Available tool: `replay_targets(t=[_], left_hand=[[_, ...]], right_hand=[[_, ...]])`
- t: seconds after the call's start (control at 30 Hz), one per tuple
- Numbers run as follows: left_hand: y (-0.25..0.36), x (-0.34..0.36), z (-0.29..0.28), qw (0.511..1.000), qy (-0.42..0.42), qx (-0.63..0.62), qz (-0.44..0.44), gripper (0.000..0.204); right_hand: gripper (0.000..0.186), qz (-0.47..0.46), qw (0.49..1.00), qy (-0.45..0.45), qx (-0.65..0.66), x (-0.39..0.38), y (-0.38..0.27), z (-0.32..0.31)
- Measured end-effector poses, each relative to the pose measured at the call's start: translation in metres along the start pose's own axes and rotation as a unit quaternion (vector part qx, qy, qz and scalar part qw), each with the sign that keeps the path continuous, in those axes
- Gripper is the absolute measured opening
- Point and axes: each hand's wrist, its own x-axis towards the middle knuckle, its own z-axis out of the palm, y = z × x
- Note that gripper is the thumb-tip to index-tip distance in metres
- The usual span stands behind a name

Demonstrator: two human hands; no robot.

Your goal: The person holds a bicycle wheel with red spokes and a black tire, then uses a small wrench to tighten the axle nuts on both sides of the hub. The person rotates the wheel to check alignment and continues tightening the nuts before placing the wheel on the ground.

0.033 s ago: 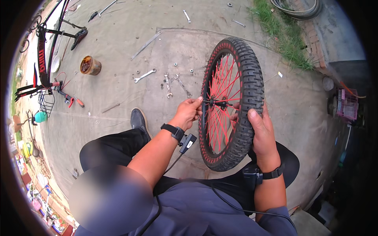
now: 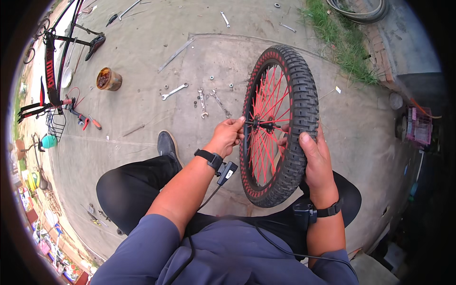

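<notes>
A bicycle wheel with a black knobby tire (image 2: 302, 90), a red-checked sidewall and red spokes (image 2: 266, 152) stands upright in front of me. Its hub (image 2: 256, 122) has a dark axle through it. My left hand (image 2: 227, 137) pinches at the axle's left end, though its fingertips are partly hidden. My right hand (image 2: 316, 163) grips the tire's right side, thumb on the tread and some fingers behind among the spokes. Black devices are strapped to both wrists. Several wrenches (image 2: 203, 104) and small nuts (image 2: 212, 77) lie on the concrete beyond the wheel.
A bike frame (image 2: 52, 66) stands at far left beside a rusty container (image 2: 109, 79), pliers and a screwdriver (image 2: 94, 122). A long flat bar (image 2: 175, 55) lies farther back. Grass (image 2: 332, 45), coiled tires (image 2: 358, 13) and a pink wire cage (image 2: 419, 125) edge the right side.
</notes>
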Motion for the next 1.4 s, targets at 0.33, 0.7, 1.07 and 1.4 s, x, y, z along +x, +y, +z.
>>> replay_targets(t=[0.33, 0.7, 1.07, 1.4], left_hand=[[0.005, 0.005, 0.008, 0.999, 0.012, 0.029, -0.014, 0.03], [0.01, 0.003, 0.008, 1.0, -0.001, 0.023, -0.017, 0.028], [0.011, 0.009, 0.001, 0.999, -0.025, 0.013, -0.015, 0.029], [0.015, 0.005, -0.005, 0.999, -0.05, 0.01, -0.009, 0.017]], right_hand=[[0.055, 0.005, 1.0, -0.004, 0.007, 0.001, 0.003, 0.0], [0.055, 0.009, 1.0, 0.004, 0.017, 0.0, 0.004, 0.001], [0.052, 0.014, 0.999, 0.002, 0.042, 0.0, 0.0, 0.005], [0.057, 0.005, 1.0, -0.014, 0.009, 0.001, 0.003, 0.003]])
